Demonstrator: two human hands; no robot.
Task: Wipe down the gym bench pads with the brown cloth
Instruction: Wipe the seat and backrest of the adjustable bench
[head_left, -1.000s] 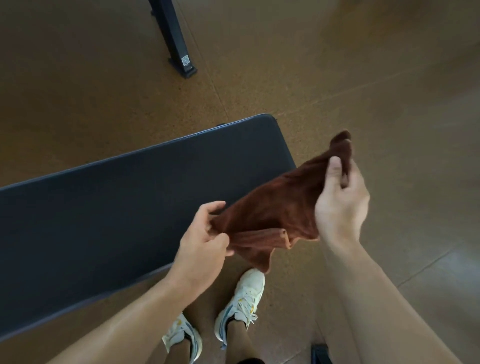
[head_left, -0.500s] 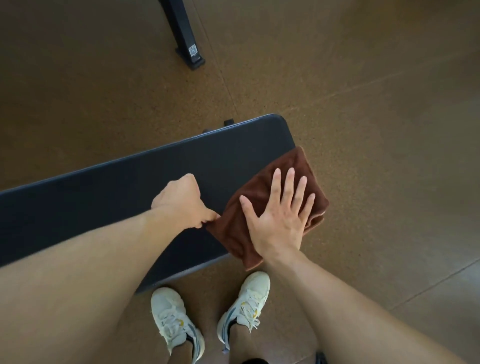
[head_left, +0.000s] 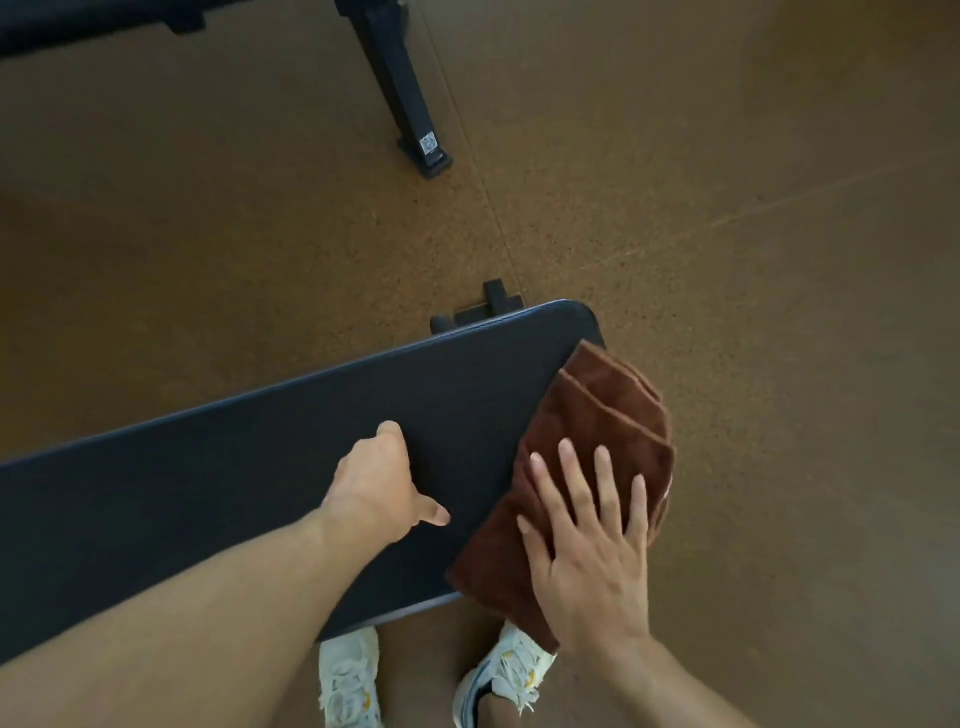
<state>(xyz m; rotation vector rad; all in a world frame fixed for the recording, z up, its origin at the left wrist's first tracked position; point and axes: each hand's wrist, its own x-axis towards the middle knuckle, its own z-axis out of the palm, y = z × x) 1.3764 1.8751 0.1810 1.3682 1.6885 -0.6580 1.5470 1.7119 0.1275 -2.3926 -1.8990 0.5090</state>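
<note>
A dark gym bench pad runs from the left edge to the middle of the view. The folded brown cloth lies over the pad's right end, partly hanging past the edge. My right hand presses flat on the cloth with straight, spread fingers. My left hand rests on the pad just left of the cloth, fingers curled under and thumb sticking out, apart from the cloth and holding nothing.
Speckled brown floor surrounds the bench. A black equipment leg with a white sticker stands at the top centre. The bench's black foot shows behind the pad's end. My white sneakers stand below the pad's near edge.
The cloth came down from mid-air onto the pad's right end. My right hand flattened onto it. My left hand let go of the cloth and shifted left onto the bare pad.
</note>
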